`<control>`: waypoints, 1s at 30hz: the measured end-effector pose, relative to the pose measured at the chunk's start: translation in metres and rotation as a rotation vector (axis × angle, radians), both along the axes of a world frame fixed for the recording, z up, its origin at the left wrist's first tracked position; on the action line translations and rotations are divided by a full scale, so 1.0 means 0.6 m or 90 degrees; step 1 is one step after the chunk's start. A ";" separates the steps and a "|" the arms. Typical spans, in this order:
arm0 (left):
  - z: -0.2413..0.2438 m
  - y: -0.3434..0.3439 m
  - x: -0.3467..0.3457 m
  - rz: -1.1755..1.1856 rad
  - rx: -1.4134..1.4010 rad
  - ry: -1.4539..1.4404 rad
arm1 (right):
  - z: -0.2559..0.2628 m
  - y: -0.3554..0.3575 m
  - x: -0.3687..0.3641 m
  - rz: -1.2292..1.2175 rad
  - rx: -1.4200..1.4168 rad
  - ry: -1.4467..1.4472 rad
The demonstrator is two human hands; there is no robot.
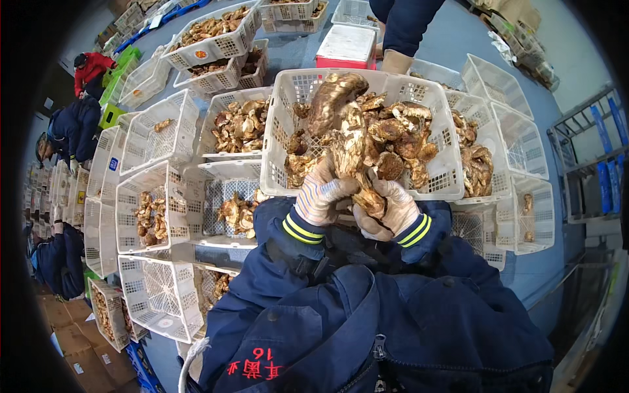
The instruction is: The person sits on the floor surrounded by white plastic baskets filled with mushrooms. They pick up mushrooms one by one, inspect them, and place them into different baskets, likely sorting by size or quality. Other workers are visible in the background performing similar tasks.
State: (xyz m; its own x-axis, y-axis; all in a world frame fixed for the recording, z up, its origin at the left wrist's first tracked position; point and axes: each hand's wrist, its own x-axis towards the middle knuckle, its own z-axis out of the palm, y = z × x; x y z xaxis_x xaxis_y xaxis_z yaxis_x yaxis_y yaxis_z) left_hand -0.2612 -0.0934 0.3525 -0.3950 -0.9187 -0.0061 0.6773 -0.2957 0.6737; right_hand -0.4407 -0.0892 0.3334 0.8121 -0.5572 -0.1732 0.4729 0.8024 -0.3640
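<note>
In the head view, a large mushroom with a brown, curled cap (339, 100) and a thick pale stem stands over the white perforated plastic crate (363, 192) before me. My left hand (324, 191), in a striped knit glove, grips its stem from the left side. My right hand (388, 209), also gloved, holds the lower end of the stem. Brown mushrooms (398, 137) lie in the crate behind and to the right of the held one. Parts of both hands' fingers are hidden by the stem.
Crates with sliced or whole mushrooms (241, 125) stand left and right. A nearly bare crate (159, 132) holds one piece. A red and white box (346, 46) stands beyond, beside a standing person's legs (405, 29). Several people work at far left. A metal rack (585, 162) is at right.
</note>
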 end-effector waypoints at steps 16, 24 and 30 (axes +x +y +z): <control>-0.042 0.003 0.005 0.062 -0.007 -0.091 | 0.022 0.007 -0.007 -0.118 -0.457 0.524; -0.049 0.006 -0.007 0.116 0.034 -0.119 | 0.003 0.007 -0.011 -0.088 -0.418 0.537; -0.070 0.007 0.008 0.009 0.060 0.061 | 0.020 0.010 -0.009 -0.040 -0.363 0.480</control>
